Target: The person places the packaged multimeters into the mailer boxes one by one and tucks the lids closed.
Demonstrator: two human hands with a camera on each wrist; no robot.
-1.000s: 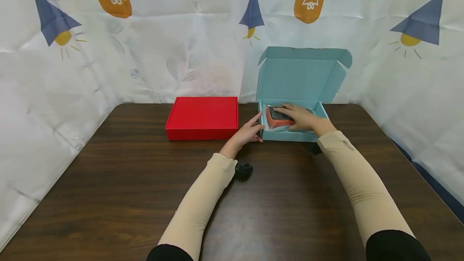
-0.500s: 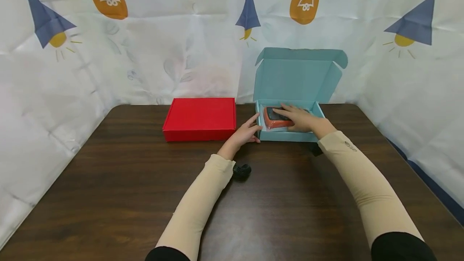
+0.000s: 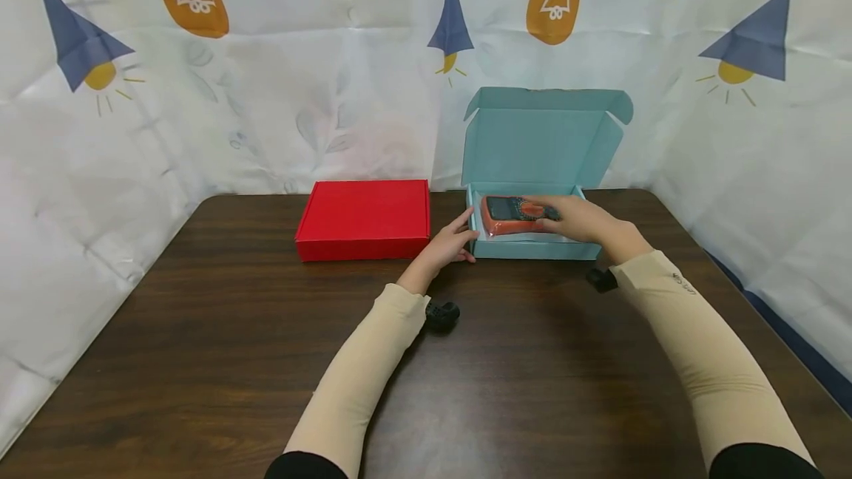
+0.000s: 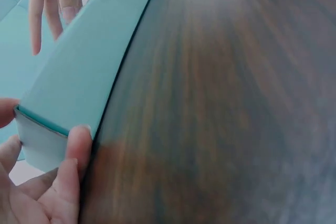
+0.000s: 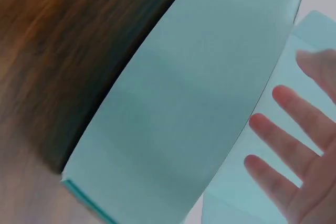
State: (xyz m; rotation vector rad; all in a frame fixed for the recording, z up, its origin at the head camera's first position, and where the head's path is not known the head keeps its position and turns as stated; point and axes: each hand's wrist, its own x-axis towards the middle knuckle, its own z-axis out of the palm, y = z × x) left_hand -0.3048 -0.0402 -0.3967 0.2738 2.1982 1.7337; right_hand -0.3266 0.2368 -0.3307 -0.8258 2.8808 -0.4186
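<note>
A red-orange multimeter (image 3: 504, 208) with a dark screen lies in the teal box (image 3: 532, 250), apparently wrapped in clear plastic. My right hand (image 3: 579, 219) is over its right end, fingers extended and covering part of it. In the right wrist view the fingers (image 5: 286, 142) are spread apart beyond the box's front wall (image 5: 184, 82). My left hand (image 3: 447, 246) touches the left side of the same box. In the left wrist view its fingertips (image 4: 79, 139) rest around the front left corner; the multimeter is hidden there.
A red box (image 3: 364, 216), lid down, stands left of the teal one. The teal lid (image 3: 542, 143) is raised at the back, near a patterned curtain (image 3: 373, 94). Both boxes are at the far edge of the dark wooden table (image 3: 220, 331).
My right hand has shifted to the right, uncovering the multimeter's screen and dial. The left hand keeps its place at the box. The head view has drifted slightly.
</note>
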